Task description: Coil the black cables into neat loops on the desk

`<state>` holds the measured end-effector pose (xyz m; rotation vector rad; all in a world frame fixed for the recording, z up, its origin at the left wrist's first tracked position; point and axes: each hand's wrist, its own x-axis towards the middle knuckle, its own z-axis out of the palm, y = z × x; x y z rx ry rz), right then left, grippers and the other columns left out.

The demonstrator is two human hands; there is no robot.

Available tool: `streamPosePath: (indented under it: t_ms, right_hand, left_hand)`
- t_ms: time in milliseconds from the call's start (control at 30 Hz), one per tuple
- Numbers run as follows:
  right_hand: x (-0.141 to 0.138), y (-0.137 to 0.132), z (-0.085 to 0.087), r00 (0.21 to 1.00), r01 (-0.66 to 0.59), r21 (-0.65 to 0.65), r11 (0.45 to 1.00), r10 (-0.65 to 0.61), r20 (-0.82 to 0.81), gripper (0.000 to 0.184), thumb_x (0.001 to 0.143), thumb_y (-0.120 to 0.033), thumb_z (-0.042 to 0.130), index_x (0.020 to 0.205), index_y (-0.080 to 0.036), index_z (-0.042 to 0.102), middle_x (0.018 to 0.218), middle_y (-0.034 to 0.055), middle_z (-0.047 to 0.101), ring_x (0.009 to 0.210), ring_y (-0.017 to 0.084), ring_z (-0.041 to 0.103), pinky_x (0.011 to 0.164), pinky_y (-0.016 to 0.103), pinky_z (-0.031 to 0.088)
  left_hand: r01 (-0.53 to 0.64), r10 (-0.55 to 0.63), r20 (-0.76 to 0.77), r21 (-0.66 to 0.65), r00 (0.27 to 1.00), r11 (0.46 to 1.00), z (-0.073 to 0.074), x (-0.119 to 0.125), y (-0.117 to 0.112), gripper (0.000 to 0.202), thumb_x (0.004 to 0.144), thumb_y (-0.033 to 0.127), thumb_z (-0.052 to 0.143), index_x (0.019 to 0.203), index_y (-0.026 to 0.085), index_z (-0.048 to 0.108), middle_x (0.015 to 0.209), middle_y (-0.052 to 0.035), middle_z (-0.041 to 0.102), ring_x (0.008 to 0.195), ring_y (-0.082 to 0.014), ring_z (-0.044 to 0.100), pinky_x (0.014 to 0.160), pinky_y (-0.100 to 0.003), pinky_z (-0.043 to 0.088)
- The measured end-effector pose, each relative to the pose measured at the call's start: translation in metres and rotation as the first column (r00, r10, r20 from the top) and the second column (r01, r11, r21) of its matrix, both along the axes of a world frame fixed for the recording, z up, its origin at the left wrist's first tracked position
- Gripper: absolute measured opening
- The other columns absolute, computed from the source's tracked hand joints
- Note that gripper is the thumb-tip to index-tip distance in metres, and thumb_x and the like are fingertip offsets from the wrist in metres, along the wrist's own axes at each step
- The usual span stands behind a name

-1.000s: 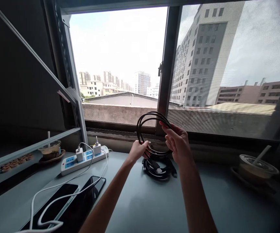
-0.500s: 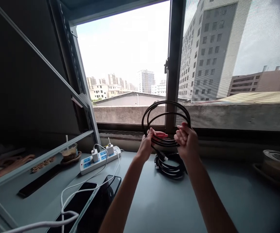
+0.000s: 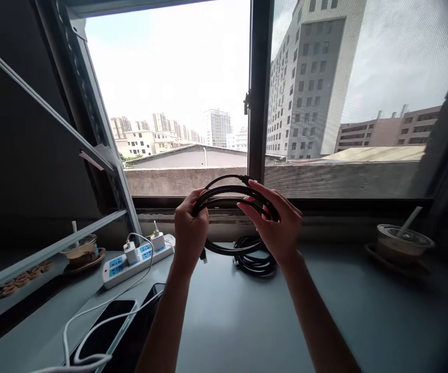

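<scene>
Above the table, a black cable (image 3: 229, 189) wound in loose loops is held between my hands. My left hand (image 3: 191, 223) is closed round the left side of the loops, thumb on top. On the other side, my right hand (image 3: 282, 223) has its thumb and fingers round the loops. One plug end (image 3: 246, 180) lies by the right fingertips at the top. Another plug end (image 3: 204, 256) hangs below my left hand. Behind and below, a second coiled black cable (image 3: 258, 268) lies on the table, partly covered by the held loops.
A white power strip (image 3: 112, 274) with two chargers stands at left, white cords trailing forward past dark phones (image 3: 111, 321). Lidded drink cups stand at the right (image 3: 399, 243) and left (image 3: 82, 251). A metal frame (image 3: 123, 191) rises at left. The window ledge (image 3: 224, 224) runs behind.
The loops have tipped from upright to flatter. My left hand has turned and now wraps round them; my right hand has opened from a curled grip into a thumb-and-finger hold. The view has swung right.
</scene>
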<state>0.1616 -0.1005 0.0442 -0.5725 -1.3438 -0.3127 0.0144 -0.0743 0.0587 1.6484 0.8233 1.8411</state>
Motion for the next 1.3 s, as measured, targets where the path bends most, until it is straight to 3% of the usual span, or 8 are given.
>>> streamPosePath:
  t_ms: [100, 233, 433, 533, 767, 967, 1133, 1300]
  right_hand:
    - [0.004, -0.006, 0.005, 0.997, 0.012, 0.085, 0.996, -0.019, 0.08, 0.041, 0.073, -0.02, 0.071, 0.112, -0.03, 0.063, 0.082, -0.0007, 0.064, 0.061, 0.01, 0.055, 0.046, 0.022, 0.045]
    - [0.008, -0.008, 0.008, 0.996, -0.001, 0.045, 0.999, -0.003, 0.094, 0.037, 0.076, -0.016, 0.067, 0.11, -0.03, 0.064, 0.085, -0.0004, 0.063, 0.058, 0.009, 0.053, 0.042, 0.021, 0.043]
    - [0.01, -0.004, 0.004, 0.998, 0.053, 0.101, 0.993, -0.054, 0.01, 0.03, 0.079, -0.013, 0.064, 0.104, -0.029, 0.066, 0.076, -0.0026, 0.061, 0.044, 0.005, 0.043, 0.039, 0.021, 0.037]
    - [0.012, -0.006, 0.006, 0.996, 0.086, 0.117, 0.989, -0.088, 0.018, 0.026, 0.079, -0.011, 0.062, 0.1, -0.027, 0.067, 0.073, -0.0019, 0.06, 0.049, 0.007, 0.048, 0.044, 0.021, 0.039]
    - [0.016, -0.018, 0.011, 0.992, 0.086, 0.081, 0.993, -0.093, 0.089, 0.019, 0.08, -0.013, 0.062, 0.095, -0.024, 0.067, 0.068, -0.0017, 0.058, 0.057, 0.009, 0.055, 0.052, 0.022, 0.043]
    - [0.02, -0.015, 0.011, 0.986, 0.119, 0.061, 0.991, -0.125, 0.111, 0.015, 0.082, -0.014, 0.059, 0.093, -0.022, 0.066, 0.067, -0.0024, 0.056, 0.055, 0.008, 0.054, 0.05, 0.02, 0.041]
    - [0.019, -0.014, 0.008, 0.983, 0.126, 0.051, 0.991, -0.131, 0.129, 0.019, 0.085, -0.012, 0.051, 0.097, -0.022, 0.061, 0.063, -0.004, 0.056, 0.05, 0.006, 0.05, 0.047, 0.017, 0.039]
    - [0.012, -0.011, 0.009, 0.999, 0.028, -0.056, 0.998, -0.026, 0.036, 0.009, 0.082, -0.022, 0.058, 0.089, -0.022, 0.064, 0.075, -0.0009, 0.057, 0.052, 0.007, 0.049, 0.04, 0.018, 0.038]
  left_hand:
    - [0.087, -0.088, -0.039, -0.031, 0.995, 0.996, 0.005, 0.0, -0.011, 0.006, 0.076, 0.019, 0.051, 0.078, 0.017, 0.057, 0.04, 0.0096, 0.032, 0.032, -0.003, 0.026, 0.031, -0.016, 0.019]
    - [0.27, -0.282, -0.051, -0.166, 0.958, 0.948, 0.009, 0.0, -0.019, 0.013, 0.077, 0.027, 0.054, 0.068, 0.018, 0.049, 0.038, 0.01, 0.031, 0.03, -0.0025, 0.022, 0.03, -0.016, 0.015]
    - [0.18, -0.192, -0.177, -0.08, 0.965, 0.98, 0.009, 0.005, -0.028, 0.018, 0.079, 0.033, 0.056, 0.073, 0.017, 0.054, 0.041, 0.0099, 0.032, 0.032, -0.0021, 0.025, 0.031, -0.016, 0.018]
    - [0.145, -0.154, -0.223, -0.054, 0.963, 0.988, 0.01, 0.006, -0.031, 0.023, 0.075, 0.037, 0.063, 0.069, 0.016, 0.055, 0.045, 0.0092, 0.034, 0.034, -0.0009, 0.026, 0.033, -0.016, 0.02]
    - [0.214, -0.224, -0.214, -0.07, 0.951, 0.974, 0.009, 0.007, -0.031, 0.027, 0.074, 0.042, 0.063, 0.07, 0.016, 0.056, 0.044, 0.0093, 0.034, 0.034, -0.0015, 0.027, 0.032, -0.017, 0.019]
    - [0.428, -0.447, -0.079, -0.18, 0.891, 0.886, 0.01, 0.009, -0.035, 0.05, 0.075, 0.065, 0.046, 0.059, 0.019, 0.038, 0.034, 0.0099, 0.029, 0.029, -0.0015, 0.02, 0.03, -0.016, 0.013]
    - [0.577, -0.579, 0.075, -0.26, 0.812, 0.774, 0.015, 0.004, -0.033, 0.052, 0.072, 0.063, 0.054, 0.055, 0.019, 0.031, 0.036, 0.0113, 0.02, 0.028, -0.0001, 0.013, 0.028, -0.015, 0.007]
    - [0.509, -0.51, 0.072, -0.277, 0.857, 0.815, 0.018, -0.005, -0.03, 0.046, 0.078, 0.054, 0.053, 0.054, 0.018, 0.037, 0.033, 0.0103, 0.019, 0.025, -0.0009, 0.016, 0.029, -0.018, 0.006]
